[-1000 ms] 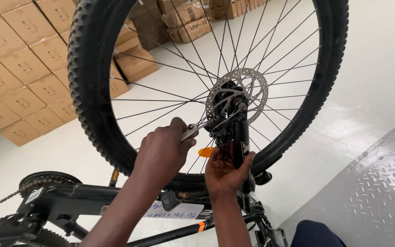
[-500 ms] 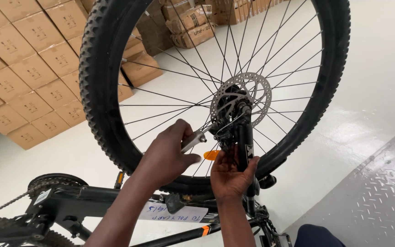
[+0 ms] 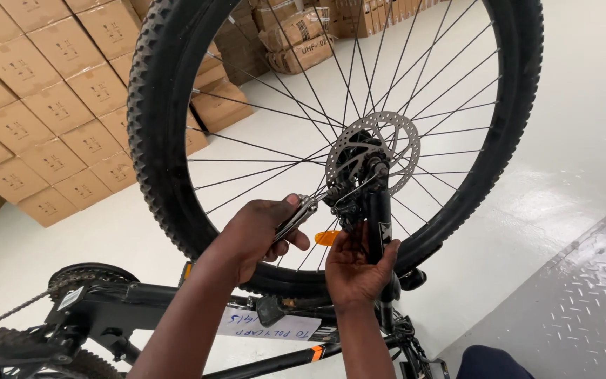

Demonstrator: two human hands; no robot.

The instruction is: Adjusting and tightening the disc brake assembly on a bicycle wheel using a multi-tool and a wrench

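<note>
A warehouse or bicycle assembly workshop: rows of stacked brown cardboard boxes line a glossy pale painted floor, a grey diamond-plate metal sheet lies nearby, and an upturned black bicycle stands in the open.

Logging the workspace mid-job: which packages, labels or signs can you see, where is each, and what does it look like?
Stacked brown cardboard boxes: upper left, square faces with small dark printed marks.
More brown cardboard cartons: top centre, seen through the spokes, some strapped.
White paper tag with blue handwriting: on the black bicycle frame, below both hands.
Small white sticker: lower left, on the frame near the chain.
No screens visible.
</note>
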